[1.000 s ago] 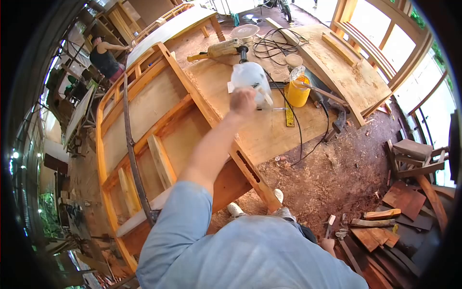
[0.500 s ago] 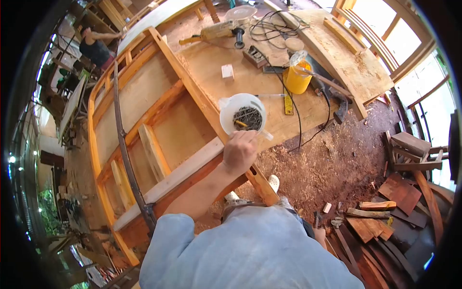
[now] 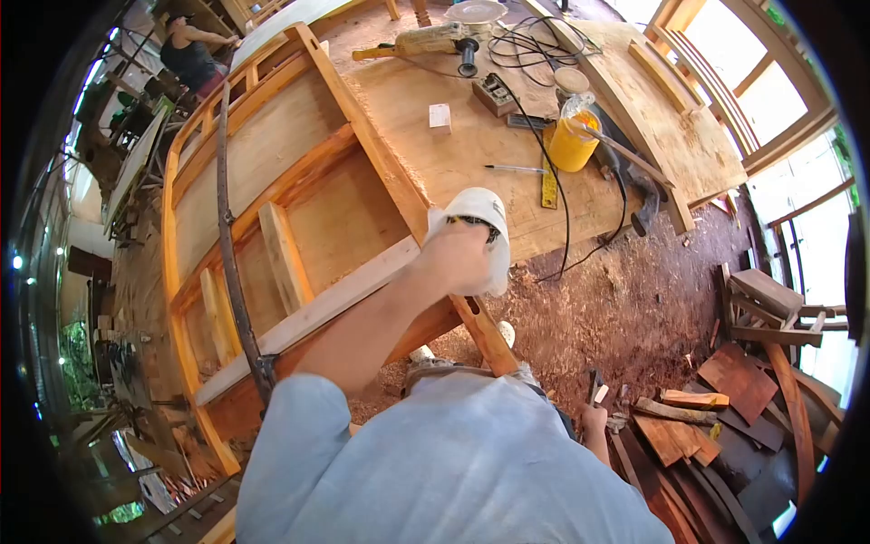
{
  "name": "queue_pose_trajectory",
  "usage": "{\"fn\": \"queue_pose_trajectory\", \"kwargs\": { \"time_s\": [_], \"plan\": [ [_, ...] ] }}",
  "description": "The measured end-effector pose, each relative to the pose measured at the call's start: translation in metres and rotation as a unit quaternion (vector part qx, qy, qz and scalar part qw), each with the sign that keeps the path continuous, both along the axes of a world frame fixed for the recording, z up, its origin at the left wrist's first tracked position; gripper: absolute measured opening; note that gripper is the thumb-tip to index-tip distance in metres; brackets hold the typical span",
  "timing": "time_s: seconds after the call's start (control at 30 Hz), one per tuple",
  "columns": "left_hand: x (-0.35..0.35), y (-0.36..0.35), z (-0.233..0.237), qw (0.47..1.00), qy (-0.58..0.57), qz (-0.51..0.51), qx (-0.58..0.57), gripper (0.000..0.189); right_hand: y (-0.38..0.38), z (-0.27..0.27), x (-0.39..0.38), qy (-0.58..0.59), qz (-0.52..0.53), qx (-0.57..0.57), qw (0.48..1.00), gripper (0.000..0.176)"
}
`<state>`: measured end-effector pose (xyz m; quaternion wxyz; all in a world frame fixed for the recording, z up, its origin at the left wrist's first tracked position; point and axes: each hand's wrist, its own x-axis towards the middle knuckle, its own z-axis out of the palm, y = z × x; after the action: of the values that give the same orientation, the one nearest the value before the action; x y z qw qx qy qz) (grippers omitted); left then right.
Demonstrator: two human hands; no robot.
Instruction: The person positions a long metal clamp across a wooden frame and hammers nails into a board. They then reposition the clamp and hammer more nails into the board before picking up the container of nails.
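Note:
My left hand (image 3: 460,257) is at the mouth of a white plastic jug (image 3: 489,208), at the corner of the wooden frame (image 3: 390,181). Its fingers are hidden in or behind the jug's opening, where only a little of the dark nails shows. The jug leans toward me. Low at my right side, my right hand (image 3: 594,421) is closed around what looks like a hammer (image 3: 594,383), its dark head pointing up. Much of that arm is behind my blue shirt.
On the plywood table (image 3: 399,100) lie a yellow power tool (image 3: 426,41), a black cable (image 3: 535,41), a pen (image 3: 515,169), a yellow tape (image 3: 549,190) and a yellow pot (image 3: 573,145). A metal bar (image 3: 224,181) crosses the frame. Scrap wood (image 3: 680,440) lies right; another person (image 3: 190,56) stands far left.
The jug has tipped toward me, hiding most of the nails. My left hand has moved over its mouth. My right hand has come up and shows more beside my shirt.

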<state>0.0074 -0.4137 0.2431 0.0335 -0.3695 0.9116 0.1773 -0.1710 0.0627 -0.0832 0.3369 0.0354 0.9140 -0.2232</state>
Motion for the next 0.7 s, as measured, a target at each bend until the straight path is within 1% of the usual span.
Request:
{"fn": "queue_pose_trajectory", "kwargs": {
  "time_s": [0.07, 0.1, 0.13, 0.17, 0.2, 0.23, 0.27, 0.3, 0.4, 0.5, 0.53, 0.57, 0.6, 0.63, 0.7],
  "plan": [
    [-0.028, -0.022, -0.005, 0.996, -0.054, 0.028, 0.058, 0.015, -0.001, -0.002, 0.003, -0.024, -0.009, -0.015, 1.0, 0.029],
    [-0.032, -0.034, -0.015, 0.997, -0.05, 0.035, 0.05, 0.015, 0.015, -0.029, 0.008, 0.011, 0.001, -0.014, 1.0, 0.025],
    [-0.032, -0.046, -0.029, 0.996, -0.056, -0.068, -0.002, 0.015, 0.029, -0.063, 0.008, 0.045, 0.011, -0.014, 0.999, 0.022],
    [-0.031, -0.056, -0.036, 0.982, -0.065, -0.167, -0.055, 0.016, 0.008, -0.019, 0.024, 0.001, -0.025, -0.023, 0.999, 0.025],
    [-0.03, -0.056, -0.034, 0.984, -0.067, -0.154, -0.065, 0.016, 0.028, -0.047, 0.021, -0.002, 0.112, -0.006, 0.994, 0.025],
    [-0.028, -0.052, -0.033, 0.988, -0.051, -0.132, -0.061, 0.017, 0.035, -0.055, 0.02, -0.007, 0.166, 0.009, 0.986, 0.025],
    [-0.024, -0.049, -0.03, 0.992, -0.034, -0.112, -0.056, 0.018, 0.028, -0.057, 0.021, -0.016, 0.188, 0.02, 0.982, 0.025],
    [-0.018, -0.048, -0.027, 0.992, -0.035, -0.105, -0.066, 0.018, 0.024, -0.058, 0.023, -0.022, 0.178, 0.024, 0.983, 0.025],
    [-0.016, -0.043, -0.017, 0.966, -0.086, -0.198, -0.145, 0.018, 0.003, -0.049, 0.023, -0.038, 0.116, 0.02, 0.992, 0.024],
    [-0.019, -0.038, -0.013, 0.923, -0.133, -0.287, -0.218, 0.019, -0.016, -0.044, 0.018, -0.047, 0.086, 0.01, 0.995, 0.024],
    [-0.017, -0.044, -0.028, 0.923, -0.132, -0.285, -0.223, 0.019, -0.021, -0.04, 0.016, -0.047, 0.081, 0.007, 0.996, 0.024],
    [-0.014, -0.058, -0.057, 0.924, -0.085, -0.295, -0.227, 0.019, -0.026, -0.038, 0.015, -0.048, 0.08, 0.005, 0.996, 0.023],
    [-0.012, -0.068, -0.076, 0.923, -0.039, -0.305, -0.231, 0.019, -0.032, -0.037, 0.014, -0.048, 0.077, 0.002, 0.996, 0.023],
    [-0.012, -0.069, -0.081, 0.923, -0.037, -0.304, -0.235, 0.019, -0.035, -0.037, 0.011, -0.049, 0.075, -0.001, 0.996, 0.023],
    [-0.013, -0.069, -0.093, 0.95, 0.006, -0.223, -0.22, 0.019, -0.039, -0.036, 0.007, -0.049, 0.076, -0.005, 0.996, 0.023]
  ]
}}
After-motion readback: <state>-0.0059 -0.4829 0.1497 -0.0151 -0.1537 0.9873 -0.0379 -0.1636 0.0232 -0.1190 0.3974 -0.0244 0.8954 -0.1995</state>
